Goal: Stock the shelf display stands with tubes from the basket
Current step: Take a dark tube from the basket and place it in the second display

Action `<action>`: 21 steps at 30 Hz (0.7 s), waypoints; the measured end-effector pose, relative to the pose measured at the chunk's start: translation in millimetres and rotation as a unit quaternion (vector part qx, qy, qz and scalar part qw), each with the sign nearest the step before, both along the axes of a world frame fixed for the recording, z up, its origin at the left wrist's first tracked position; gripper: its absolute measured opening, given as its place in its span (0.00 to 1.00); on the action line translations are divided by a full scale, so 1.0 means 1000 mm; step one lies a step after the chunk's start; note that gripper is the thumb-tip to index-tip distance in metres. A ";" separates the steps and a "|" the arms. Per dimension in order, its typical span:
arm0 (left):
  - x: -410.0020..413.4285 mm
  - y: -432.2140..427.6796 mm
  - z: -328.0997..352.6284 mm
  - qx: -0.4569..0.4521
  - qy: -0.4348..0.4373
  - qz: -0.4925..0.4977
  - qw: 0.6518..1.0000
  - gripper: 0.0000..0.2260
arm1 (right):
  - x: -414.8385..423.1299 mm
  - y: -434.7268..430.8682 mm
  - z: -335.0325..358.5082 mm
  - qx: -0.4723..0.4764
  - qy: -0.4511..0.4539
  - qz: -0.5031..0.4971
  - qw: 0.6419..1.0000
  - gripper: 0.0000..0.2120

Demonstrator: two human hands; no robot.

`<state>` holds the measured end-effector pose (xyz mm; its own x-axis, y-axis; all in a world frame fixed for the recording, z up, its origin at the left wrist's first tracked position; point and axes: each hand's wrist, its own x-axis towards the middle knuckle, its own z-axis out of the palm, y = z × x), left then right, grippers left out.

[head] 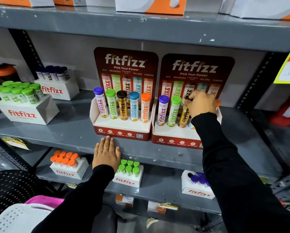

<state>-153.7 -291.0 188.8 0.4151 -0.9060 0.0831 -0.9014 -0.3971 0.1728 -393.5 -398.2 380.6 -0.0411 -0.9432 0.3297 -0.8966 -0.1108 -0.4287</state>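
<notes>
Tubes are almost all standing in the two display stands, so I judge the stocking is nearly finished. Nearest, at the bottom left, part of a white perforated basket (pixel 14 217) is showing; whether tubes are remaining inside, I cannot tell. The left hand (pixel 106 154) is lying flat and spread on the grey shelf edge (pixel 157 152), holding nothing. Behind it, the left stand (pixel 120 130) is carrying five tubes: purple, green, black, blue, orange caps. In the right stand (pixel 174 138), the right hand (pixel 200 103) is pinching the black cap of the gold tube (pixel 183 118), seemingly seating it. Purple and green tubes are standing beside; blue and orange ones are peeking from behind the hand.
</notes>
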 end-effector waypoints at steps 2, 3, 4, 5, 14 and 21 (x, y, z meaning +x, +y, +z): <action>0.000 0.000 0.000 -0.001 0.003 -0.001 1.000 0.25 | 0.000 -0.003 -0.004 0.015 0.023 0.002 1.000 0.11; 0.001 0.000 -0.001 -0.001 0.005 -0.001 1.000 0.25 | 0.000 -0.006 -0.005 0.021 0.029 0.000 0.999 0.10; 0.001 0.000 -0.001 -0.002 0.006 -0.001 1.000 0.25 | -0.001 -0.008 -0.005 0.026 0.035 -0.004 0.999 0.09; 0.001 0.000 0.000 -0.003 0.007 -0.003 1.000 0.25 | -0.001 -0.010 -0.003 0.030 0.040 -0.009 0.999 0.09; 0.003 0.002 0.002 -0.003 0.010 -0.017 1.000 0.24 | -0.002 -0.013 -0.003 0.036 0.037 -0.018 0.999 0.11; -0.003 -0.004 0.014 0.015 0.025 -0.022 0.999 0.25 | 0.001 -0.002 0.007 0.029 0.023 -0.022 0.999 0.14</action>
